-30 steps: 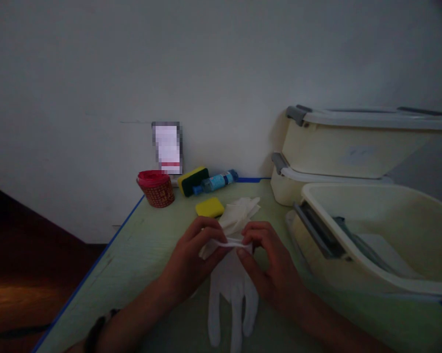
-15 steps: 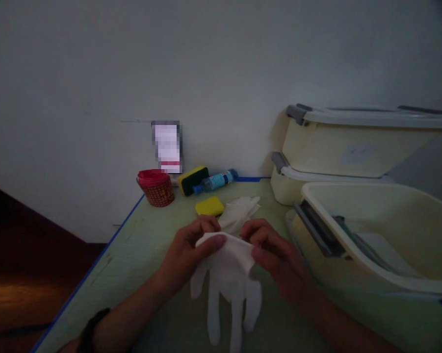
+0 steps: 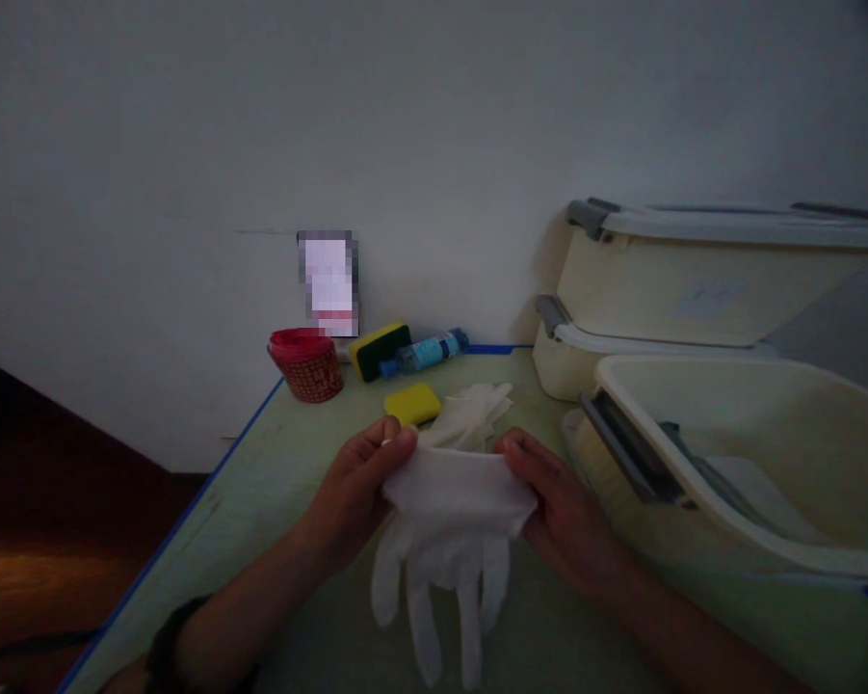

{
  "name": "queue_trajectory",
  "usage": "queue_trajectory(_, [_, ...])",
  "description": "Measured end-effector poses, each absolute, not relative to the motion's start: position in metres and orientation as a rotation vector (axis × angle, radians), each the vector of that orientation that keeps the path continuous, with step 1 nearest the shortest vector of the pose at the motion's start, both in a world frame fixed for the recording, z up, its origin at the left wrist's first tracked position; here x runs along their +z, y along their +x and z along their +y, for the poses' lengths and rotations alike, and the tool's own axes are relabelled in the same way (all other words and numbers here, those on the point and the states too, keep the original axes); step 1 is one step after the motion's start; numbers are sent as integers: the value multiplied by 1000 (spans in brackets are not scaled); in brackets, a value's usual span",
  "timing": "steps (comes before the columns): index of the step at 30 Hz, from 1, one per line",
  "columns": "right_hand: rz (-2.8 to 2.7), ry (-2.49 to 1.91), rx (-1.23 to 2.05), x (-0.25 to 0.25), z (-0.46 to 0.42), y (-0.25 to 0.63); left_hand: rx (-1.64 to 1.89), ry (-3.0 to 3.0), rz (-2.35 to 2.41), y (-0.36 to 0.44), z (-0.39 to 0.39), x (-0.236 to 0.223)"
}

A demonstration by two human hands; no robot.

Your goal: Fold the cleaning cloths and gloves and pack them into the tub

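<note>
A white disposable glove (image 3: 452, 520) hangs between my hands with its fingers pointing down toward me. My left hand (image 3: 365, 477) pinches one end of the folded cuff, thumb on top. At the cuff's other end, my right hand (image 3: 553, 501) grips with the thumb uppermost and the other fingers partly hidden behind. The cuff is stretched nearly straight between them. Just beyond it, another white glove (image 3: 469, 410) lies crumpled on the table (image 3: 260, 492). Beside that glove is a yellow sponge (image 3: 411, 403).
At the back are a red-lined patterned bucket (image 3: 307, 366), a yellow-and-green sponge (image 3: 381, 352) and a blue bottle (image 3: 430, 354) on its side. A phone (image 3: 330, 284) leans on the wall. To the right stand an open cream bin (image 3: 694, 525) and stacked lidded boxes (image 3: 643, 289).
My hands have moved apart, pulling the glove's cuff wider and straighter. The cuff edge looked slanted and bunched before.
</note>
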State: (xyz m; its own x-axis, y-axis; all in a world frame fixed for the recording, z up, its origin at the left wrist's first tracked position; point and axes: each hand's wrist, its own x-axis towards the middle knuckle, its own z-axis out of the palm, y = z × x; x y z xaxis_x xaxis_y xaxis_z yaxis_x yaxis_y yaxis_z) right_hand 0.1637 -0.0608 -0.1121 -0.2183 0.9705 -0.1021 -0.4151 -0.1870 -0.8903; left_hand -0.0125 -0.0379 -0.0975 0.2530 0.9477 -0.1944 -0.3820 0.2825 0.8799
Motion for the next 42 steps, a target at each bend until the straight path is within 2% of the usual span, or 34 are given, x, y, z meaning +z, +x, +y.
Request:
queue_trajectory(6, [-1655,-982,1581,-107,-65,170,1043,1009,919,-12,-39,-96])
queue_trajectory(10, [-1818,-917,1620,-105,-65,174,985,1095,966,-14,-36,-100])
queue_trajectory(14, [-1506,-710,1701,-110,-61,174,929,1093,1034,-17,-33,-103])
queue_trajectory(18, [-1037,-716,1973,-112,-61,167,903,1038,1027,-19,-33,-102])
queue_trajectory(22, [-863,-709,2065,-107,-62,160,811,916,1068,-20,-35,-97])
queue_trajectory(27, [-745,-841,2044,-113,-63,161,535,876,931,-24,-37,-94])
queue_trajectory(32, [-661,-928,1960,-117,-59,163,658,870,744,-27,-34,-93])
queue_trajectory(37, [-589,-925,1867,-111,-57,161,870,770,823,-30,-30,-90])
queue_trajectory(42, [-801,-902,1752,-114,-58,163,777,813,679,-35,-30,-96])
